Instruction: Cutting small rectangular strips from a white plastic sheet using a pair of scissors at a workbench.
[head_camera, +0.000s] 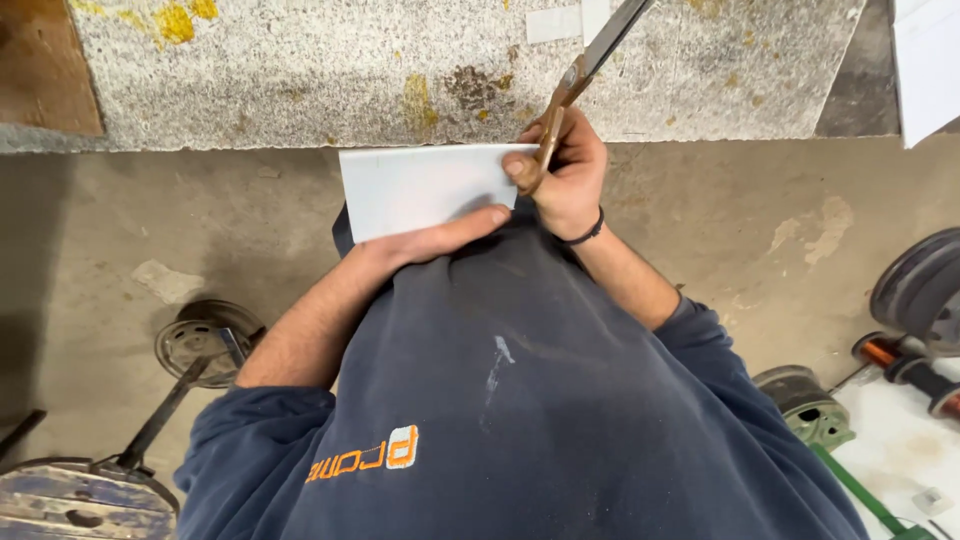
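- The concrete floor (250, 210) fills most of the view below the white sheet, grey-brown and patched with paler spots.
- The speckled stone slab (330, 70) lies just beyond the white sheet, its near edge running along the sheet's far edge (yellow and brown stains mark its surface).
- The dark blue sweatshirt (520, 400) of the person takes up the lower middle, directly below the white sheet, with a pale smear on the chest.
- The white sheet (420, 185) is a flat rectangular piece held against the person's front, its lower edge tucked under the forearm and its right end covered by the hands.
- A blue-painted round reel (70, 500) sits far down-left of the white sheet, with a smaller metal disc (195, 335) on the floor between them.
- A dark wheel (925, 285) and a green metal part (810, 405) lie well to the right of and below the white sheet.
- The left hand (430, 242) lies flat along the lower edge of the white sheet, fingers straight and pressed together, holding it down.
- The right hand (565, 175) is at the right end of the white sheet, curled into a closed fist round the brown handle of the tool, thumb tip on the sheet's corner.
- The long tool (590, 60) rises from that fist up and to the right of the white sheet, across the slab (its dark blade leaves the frame).
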